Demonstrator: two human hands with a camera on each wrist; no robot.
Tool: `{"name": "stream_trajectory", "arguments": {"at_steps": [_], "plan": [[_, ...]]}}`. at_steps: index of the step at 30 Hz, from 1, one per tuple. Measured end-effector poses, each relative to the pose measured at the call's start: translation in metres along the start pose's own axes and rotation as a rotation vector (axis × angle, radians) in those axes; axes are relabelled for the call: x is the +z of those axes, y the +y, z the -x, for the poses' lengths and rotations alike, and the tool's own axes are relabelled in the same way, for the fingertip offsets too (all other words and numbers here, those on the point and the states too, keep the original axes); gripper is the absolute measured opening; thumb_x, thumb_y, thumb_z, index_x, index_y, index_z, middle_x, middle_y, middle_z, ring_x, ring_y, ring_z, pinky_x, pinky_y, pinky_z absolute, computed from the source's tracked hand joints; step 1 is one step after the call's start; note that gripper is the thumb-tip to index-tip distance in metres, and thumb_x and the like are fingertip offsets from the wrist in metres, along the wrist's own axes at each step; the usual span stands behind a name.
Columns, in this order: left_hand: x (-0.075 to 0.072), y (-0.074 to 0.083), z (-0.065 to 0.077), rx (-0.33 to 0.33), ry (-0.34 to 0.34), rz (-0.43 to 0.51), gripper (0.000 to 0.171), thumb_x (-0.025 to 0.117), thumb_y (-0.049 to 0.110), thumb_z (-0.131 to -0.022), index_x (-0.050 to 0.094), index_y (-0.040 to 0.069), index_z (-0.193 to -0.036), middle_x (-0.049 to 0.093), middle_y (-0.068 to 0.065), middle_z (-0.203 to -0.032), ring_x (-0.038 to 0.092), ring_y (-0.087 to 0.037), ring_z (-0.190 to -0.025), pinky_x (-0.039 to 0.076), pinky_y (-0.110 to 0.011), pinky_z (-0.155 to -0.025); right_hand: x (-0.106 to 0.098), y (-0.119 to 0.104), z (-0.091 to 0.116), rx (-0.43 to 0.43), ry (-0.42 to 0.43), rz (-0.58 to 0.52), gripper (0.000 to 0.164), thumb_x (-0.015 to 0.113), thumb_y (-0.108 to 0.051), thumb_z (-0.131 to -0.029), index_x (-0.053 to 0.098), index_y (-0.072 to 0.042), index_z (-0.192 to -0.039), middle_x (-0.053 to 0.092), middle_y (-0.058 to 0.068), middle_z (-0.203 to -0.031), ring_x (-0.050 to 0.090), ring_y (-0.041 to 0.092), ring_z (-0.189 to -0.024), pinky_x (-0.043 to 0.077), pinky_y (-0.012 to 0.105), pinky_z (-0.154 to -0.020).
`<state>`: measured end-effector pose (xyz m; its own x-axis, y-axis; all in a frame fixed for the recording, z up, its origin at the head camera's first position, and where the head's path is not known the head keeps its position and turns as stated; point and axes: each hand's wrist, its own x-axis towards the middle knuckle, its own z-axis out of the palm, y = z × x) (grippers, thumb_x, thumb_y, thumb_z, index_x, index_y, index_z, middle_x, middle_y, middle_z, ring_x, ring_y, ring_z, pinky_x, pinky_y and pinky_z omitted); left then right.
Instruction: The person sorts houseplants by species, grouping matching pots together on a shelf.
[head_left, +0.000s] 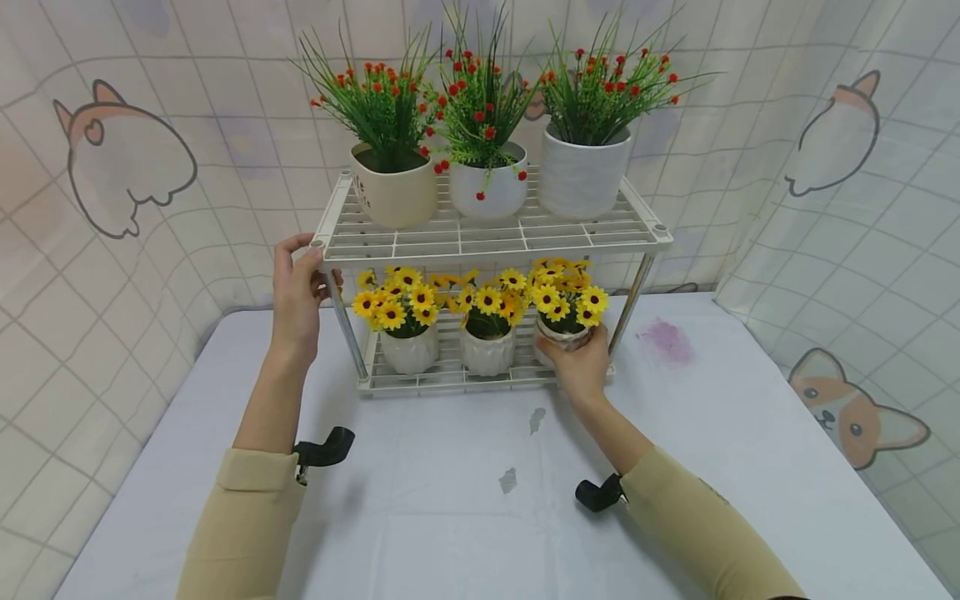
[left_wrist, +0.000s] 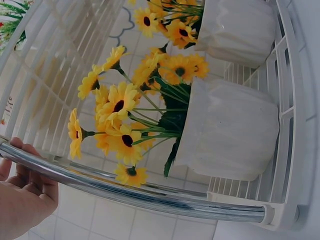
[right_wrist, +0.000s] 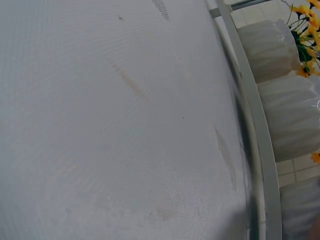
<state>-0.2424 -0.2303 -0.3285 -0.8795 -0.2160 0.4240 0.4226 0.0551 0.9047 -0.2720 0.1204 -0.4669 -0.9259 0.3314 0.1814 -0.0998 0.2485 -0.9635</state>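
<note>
A white two-tier wire rack (head_left: 480,248) with metal posts stands on the table. My left hand (head_left: 296,296) grips its upper front left corner, fingers curled behind the post (left_wrist: 150,192) in the left wrist view. On the lower shelf, my right hand (head_left: 583,367) holds the rightmost white pot (head_left: 561,337) of yellow flowers (head_left: 564,302), thumb on its near left side. Left of it stand a middle white pot (head_left: 487,355) and a left white pot (head_left: 410,352), both with yellow flowers. The right wrist view shows part of the held pot (right_wrist: 299,207) at its edge; most of the hand is out of frame.
The upper shelf carries a cream pot (head_left: 397,196), a small white pot (head_left: 487,190) and a larger white pot (head_left: 583,177), all with red-flowered grassy plants. A white cloth (head_left: 420,500) covers the table. Behind hangs a tile-patterned curtain (head_left: 247,167) with dog drawings.
</note>
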Motion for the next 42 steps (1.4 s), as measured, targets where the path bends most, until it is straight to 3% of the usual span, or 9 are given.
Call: {"name": "stream_trajectory", "arguments": {"at_steps": [18,26,34,38,42], "plan": [[-0.001,0.003,0.002,-0.001,-0.003,-0.032,0.034,0.038,0.035,-0.107,0.040,0.017,-0.137,0.056,-0.007,-0.104,0.051,-0.021,-0.087,0.039,-0.033,-0.083,0.005,0.001,0.001,-0.087,0.003,0.044,0.093,0.089,-0.018,-0.080,0.031,0.001,-0.150,0.044,0.018,-0.146,0.042,0.031,-0.138,0.025,0.042,-0.118],[-0.001,0.003,0.002,-0.008,-0.003,-0.025,0.033,0.037,0.034,-0.108,0.039,0.017,-0.136,0.055,-0.005,-0.103,0.050,-0.021,-0.087,0.039,-0.033,-0.083,-0.011,-0.007,0.009,-0.028,-0.141,0.093,0.092,0.081,-0.019,-0.089,0.022,0.002,-0.157,0.034,0.022,-0.157,0.029,0.034,-0.149,0.018,0.043,-0.121],[-0.003,0.001,0.002,-0.017,-0.001,-0.031,0.036,0.040,0.036,-0.108,0.040,0.017,-0.138,0.058,-0.005,-0.105,0.052,-0.020,-0.089,0.040,-0.032,-0.085,-0.030,-0.005,0.017,0.016,-0.288,0.126,0.089,0.074,-0.024,-0.096,0.016,0.003,-0.159,0.027,0.024,-0.161,0.029,0.039,-0.147,0.030,0.051,-0.116],[-0.006,0.002,0.003,-0.029,-0.003,-0.045,0.040,0.044,0.040,-0.108,0.042,0.017,-0.141,0.060,-0.006,-0.106,0.055,-0.020,-0.093,0.041,-0.032,-0.088,-0.044,-0.009,0.025,0.048,-0.384,0.160,0.088,0.072,-0.022,-0.097,0.015,0.005,-0.158,0.025,0.027,-0.161,0.028,0.040,-0.148,0.030,0.052,-0.116],[-0.011,0.001,0.005,-0.014,-0.007,-0.062,0.040,0.048,0.041,-0.108,0.046,0.018,-0.140,0.063,-0.008,-0.107,0.056,-0.019,-0.095,0.042,-0.031,-0.090,-0.062,-0.014,0.034,0.056,-0.475,0.171,0.083,0.072,-0.022,-0.097,0.021,0.006,-0.156,0.029,0.027,-0.159,0.032,0.041,-0.145,0.033,0.052,-0.114]]}}
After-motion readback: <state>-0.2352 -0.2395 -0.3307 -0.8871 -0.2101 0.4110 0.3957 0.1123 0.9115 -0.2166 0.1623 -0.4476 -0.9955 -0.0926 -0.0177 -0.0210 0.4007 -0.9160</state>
